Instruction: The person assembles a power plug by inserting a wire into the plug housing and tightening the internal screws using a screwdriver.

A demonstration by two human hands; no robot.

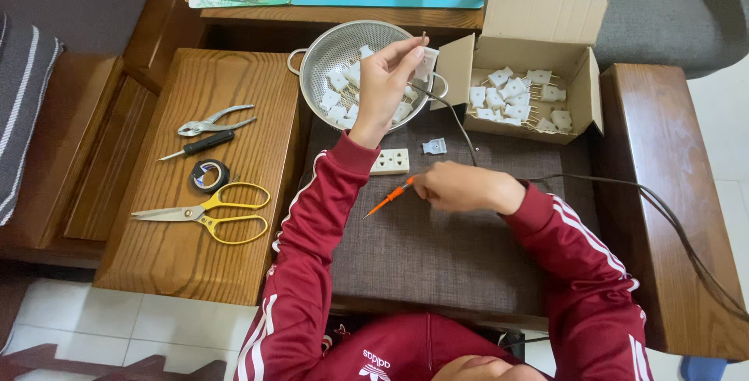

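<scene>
My left hand [388,77] is raised over a metal colander [331,57] and holds a white plug [425,61] with thin metal prongs sticking up. A grey cable [460,127] runs from the plug down across the mat and off to the right. My right hand [456,186] rests on the brown mat [437,248] and grips a small orange screwdriver [388,198], its tip pointing left. A white socket block [390,162] lies on the mat between my hands, and a small white plug cover [434,146] lies just right of it.
The colander holds several white plug parts. An open cardboard box [577,88] at the right holds several more white plugs. On the wooden side table [234,272] at the left lie pliers [212,123], a black screwdriver [199,145], a roll of black tape [209,175] and yellow-handled scissors [211,213].
</scene>
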